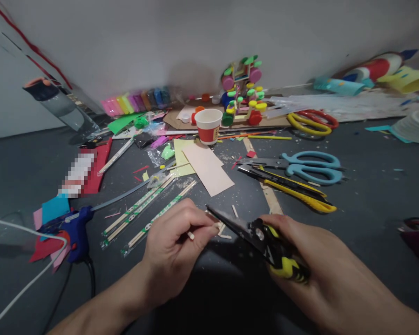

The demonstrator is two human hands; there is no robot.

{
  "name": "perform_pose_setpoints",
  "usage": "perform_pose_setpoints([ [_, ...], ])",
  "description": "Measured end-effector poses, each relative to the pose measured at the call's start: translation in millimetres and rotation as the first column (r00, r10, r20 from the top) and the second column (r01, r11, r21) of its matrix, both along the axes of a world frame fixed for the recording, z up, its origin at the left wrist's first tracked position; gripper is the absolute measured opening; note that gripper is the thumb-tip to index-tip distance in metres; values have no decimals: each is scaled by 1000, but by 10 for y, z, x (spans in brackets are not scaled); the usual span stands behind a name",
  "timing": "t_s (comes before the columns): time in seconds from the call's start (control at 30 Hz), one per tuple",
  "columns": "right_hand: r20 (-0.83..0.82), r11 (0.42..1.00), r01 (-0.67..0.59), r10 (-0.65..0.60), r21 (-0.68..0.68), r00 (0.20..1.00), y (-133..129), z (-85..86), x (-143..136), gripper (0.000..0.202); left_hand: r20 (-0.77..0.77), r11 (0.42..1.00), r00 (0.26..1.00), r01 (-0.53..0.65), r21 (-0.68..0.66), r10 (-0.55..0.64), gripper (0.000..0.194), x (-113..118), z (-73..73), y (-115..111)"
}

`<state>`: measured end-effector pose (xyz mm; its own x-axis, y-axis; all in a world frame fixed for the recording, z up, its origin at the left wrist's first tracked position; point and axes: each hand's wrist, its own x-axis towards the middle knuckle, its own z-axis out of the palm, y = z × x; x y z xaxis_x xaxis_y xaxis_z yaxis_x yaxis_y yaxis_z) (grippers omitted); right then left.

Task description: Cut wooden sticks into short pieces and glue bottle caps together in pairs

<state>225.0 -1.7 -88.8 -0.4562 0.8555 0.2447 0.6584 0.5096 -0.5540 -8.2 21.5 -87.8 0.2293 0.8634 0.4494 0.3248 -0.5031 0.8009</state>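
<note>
My left hand (176, 242) is closed around a thin pale wooden stick (191, 236), whose blunt end pokes out below the fingers. In my right hand (310, 251) are black-and-yellow shears (261, 235), gripped by the handles. Their dark blades point up and left, with the tip close to the left fingertips; I cannot tell whether the blades touch the stick. Short cut stick pieces (225, 237) lie on the dark table just beyond the fingers. Most of the held stick is hidden by my left hand.
Wrapped chopsticks (139, 204) and a blue glue gun (77, 235) lie to the left. Pale card (209, 170) and a paper cup (208, 126) are ahead. Blue-handled scissors (310, 166) and yellow cutters (300, 190) lie right. Colourful wheeled models (244, 97) stand by the wall.
</note>
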Motion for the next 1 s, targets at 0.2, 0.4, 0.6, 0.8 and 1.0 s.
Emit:
perform_pose_setpoints([
  [0.2,-4,990,140,-139,3,990,74,12,35,25,186,882,982,56,-469,36,19,44,-27,0],
  [0.4,-14,983,184,-184,0,983,124,-20,53,27,457,619,886,315,-720,80,15,117,-76,88],
  [0.6,-5,976,215,-215,14,977,131,-50,71,30,545,512,826,408,-756,147,25,24,-79,212],
  [0.8,-2,974,223,-223,50,975,123,-40,94,34,364,649,927,223,-728,90,18,-157,50,294],
  [1.0,17,969,239,-241,59,970,125,-51,120,37,-158,811,986,-49,-583,-54,16,-267,136,250],
])
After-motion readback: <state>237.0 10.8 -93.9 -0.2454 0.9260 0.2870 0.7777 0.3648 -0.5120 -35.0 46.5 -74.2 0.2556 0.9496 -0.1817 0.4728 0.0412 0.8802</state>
